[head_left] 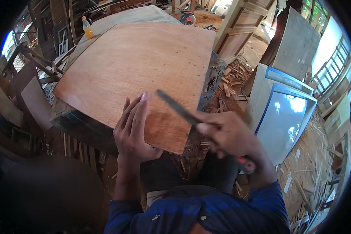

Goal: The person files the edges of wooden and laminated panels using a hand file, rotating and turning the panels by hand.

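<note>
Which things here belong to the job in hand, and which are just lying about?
Part of the job:
- file, held in the right hand
- wooden panel, with the left hand at its near edge
- bench under it

Apparently just lying about:
- bottle of orange liquid
- blue-edged panel at the right
- wood scraps on the floor

The board (pixel 132 70) at upper middle is reddish brown with small dark spots; the file (pixel 174 106) is dark grey.
</note>
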Available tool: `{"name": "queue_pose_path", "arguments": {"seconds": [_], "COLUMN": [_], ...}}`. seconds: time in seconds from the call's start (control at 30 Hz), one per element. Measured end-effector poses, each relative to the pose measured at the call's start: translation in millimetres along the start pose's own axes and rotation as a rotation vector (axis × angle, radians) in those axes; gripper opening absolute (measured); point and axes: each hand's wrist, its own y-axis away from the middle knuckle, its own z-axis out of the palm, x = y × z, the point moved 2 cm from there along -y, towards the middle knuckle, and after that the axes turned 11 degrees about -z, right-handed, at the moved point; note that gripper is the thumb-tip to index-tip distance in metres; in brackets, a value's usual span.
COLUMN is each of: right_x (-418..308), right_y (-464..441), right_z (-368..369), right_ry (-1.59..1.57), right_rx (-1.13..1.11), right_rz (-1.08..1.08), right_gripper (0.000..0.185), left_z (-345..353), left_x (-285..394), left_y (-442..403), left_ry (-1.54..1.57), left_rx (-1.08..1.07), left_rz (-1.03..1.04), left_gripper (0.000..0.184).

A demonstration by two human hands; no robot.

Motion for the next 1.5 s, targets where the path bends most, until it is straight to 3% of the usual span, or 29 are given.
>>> {"name": "queue_pose_path", "arguments": {"seconds": [0.1, 0.23, 0.43, 0.53, 0.77, 0.87, 0.9, 1.1, 1.33, 1.43, 1.5], "right_x": [17, 5, 10, 0, 1, -4, 3, -1, -3, 2, 2], "right_y": [11, -21, 10, -4, 5, 1, -10, 3, -10, 2, -2], "right_z": [-10, 31, 4, 32, 19, 36, 47, 32, 54, 42, 47], "right_ry": [0.006, 0.100, -0.028, 0.030, -0.054, -0.049, 0.016, -0.081, -0.057, -0.126, -0.139], "right_rx": [0.041, -0.076, -0.009, -0.120, -0.098, -0.119, -0.132, -0.157, -0.232, -0.178, -0.171], "right_rz": [0.022, -0.291, 0.043, -0.185, -0.024, -0.109, -0.235, -0.031, -0.165, -0.022, -0.040], "right_gripper": [0.050, 0.049, 0.050, 0.049, 0.050, 0.050, 0.050, 0.050, 0.050, 0.050, 0.050], "left_z": [1, 4, 1, 4, 0, 3, 4, 2, 1, 5, 4], "left_x": [0, 3, -1, 0, -4, -4, -5, -6, 1, -10, -11], "left_y": [0, 0, 0, 0, 0, 1, 3, 2, 0, 2, 4], "left_ry": [0.016, 0.021, 0.003, 0.039, 0.026, 0.039, 0.033, 0.039, 0.062, 0.019, 0.032], "left_rx": [0.010, 0.024, 0.014, 0.014, 0.017, 0.015, 0.019, 0.034, 0.014, 0.051, 0.022], "left_rz": [-0.018, -0.018, 0.006, -0.016, -0.013, -0.031, -0.034, -0.024, -0.101, -0.035, -0.070], "left_gripper": [0.090, 0.090, 0.092, 0.095, 0.098, 0.097, 0.097, 0.097, 0.102, 0.105, 0.105]}}
